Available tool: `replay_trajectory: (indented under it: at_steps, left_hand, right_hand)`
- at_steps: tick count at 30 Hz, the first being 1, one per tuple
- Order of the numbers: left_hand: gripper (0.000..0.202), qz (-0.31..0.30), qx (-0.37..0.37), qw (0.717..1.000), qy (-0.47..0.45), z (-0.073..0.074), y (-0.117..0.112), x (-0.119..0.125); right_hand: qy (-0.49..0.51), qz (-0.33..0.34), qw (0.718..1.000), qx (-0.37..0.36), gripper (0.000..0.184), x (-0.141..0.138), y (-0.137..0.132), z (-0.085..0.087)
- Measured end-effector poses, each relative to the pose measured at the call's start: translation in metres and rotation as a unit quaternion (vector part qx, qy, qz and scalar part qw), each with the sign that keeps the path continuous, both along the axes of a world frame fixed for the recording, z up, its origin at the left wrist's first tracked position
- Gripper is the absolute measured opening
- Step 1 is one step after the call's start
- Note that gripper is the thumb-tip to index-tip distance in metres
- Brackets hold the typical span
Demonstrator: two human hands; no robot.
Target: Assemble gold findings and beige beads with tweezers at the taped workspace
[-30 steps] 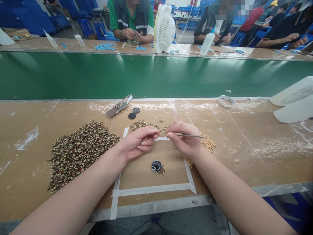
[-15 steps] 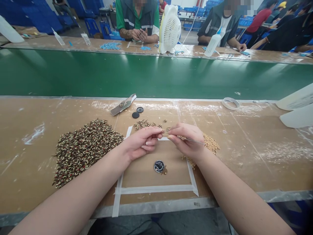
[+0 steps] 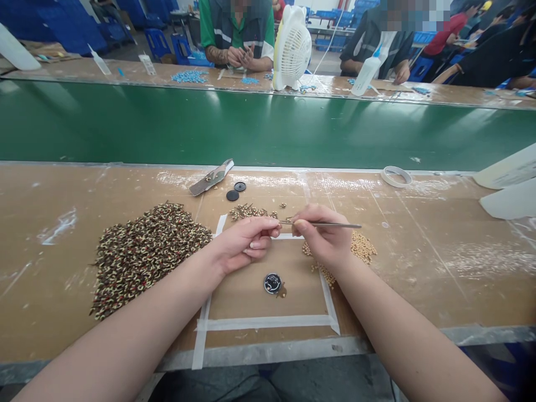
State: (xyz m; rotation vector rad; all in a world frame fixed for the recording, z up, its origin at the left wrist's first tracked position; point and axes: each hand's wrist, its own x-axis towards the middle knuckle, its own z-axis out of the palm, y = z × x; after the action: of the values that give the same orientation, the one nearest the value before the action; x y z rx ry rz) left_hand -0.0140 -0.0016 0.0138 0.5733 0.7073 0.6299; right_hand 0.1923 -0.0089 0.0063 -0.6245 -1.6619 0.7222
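Thin metal tool (image 3: 339, 225) sits in the right hand's (image 3: 326, 234) grip above the desk (image 3: 427, 268), tip by some tiny barely visible bit (image 3: 279, 224) the left hand (image 3: 247, 240) pinches, guessing the small cluster (image 3: 248, 211) is done, big pile (image 3: 146, 257) left

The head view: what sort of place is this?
Probably a factory workshop: a long, flat, green belt-like strip, a heap of small brown-and-cream parts and two people in dark vests beyond the strip suggest it.

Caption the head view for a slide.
Right hand holding a slim metal tool toward the left hand, over a worktable bearing piles of small parts.
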Motion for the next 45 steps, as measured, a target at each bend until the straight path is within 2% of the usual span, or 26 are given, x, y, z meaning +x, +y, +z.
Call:
replay_trajectory:
  at_steps: [5,7,10,14,20,29,36,45]
  left_hand:
    - [0.024,-0.023,0.009,1.0,0.015,0.003,-0.002,0.001]
    - [0.026,-0.04,0.017,0.999,0.019,0.003,-0.003,0.001]
    - [0.027,-0.052,0.027,0.998,0.015,0.003,-0.004,0.001]
    - [0.026,-0.062,0.029,0.998,0.012,0.001,-0.003,0.0]
    - [0.028,-0.064,0.027,0.997,0.016,0.002,-0.004,0.0]
    - [0.026,-0.053,0.029,0.998,0.019,0.001,-0.003,0.0]
    - [0.026,-0.054,0.035,0.998,0.029,0.001,-0.004,0.0]
    - [0.028,-0.057,0.07,0.993,0.082,0.002,-0.007,0.002]
  right_hand:
    - [0.099,-0.001,0.981,-0.17,0.019,-0.002,0.007,0.0]
    - [0.123,0.026,0.964,-0.234,0.025,0.0,0.012,-0.002]
    - [0.151,0.083,0.945,-0.277,0.029,0.001,0.017,-0.007]
    - [0.156,0.126,0.937,-0.288,0.031,0.001,0.019,-0.009]
    - [0.151,0.124,0.939,-0.282,0.033,-0.001,0.02,-0.011]
    - [0.119,0.104,0.952,-0.263,0.034,0.0,0.02,-0.012]
    - [0.133,0.104,0.952,-0.254,0.033,0.0,0.019,-0.01]
    - [0.102,0.075,0.961,-0.246,0.035,0.002,0.015,-0.009]
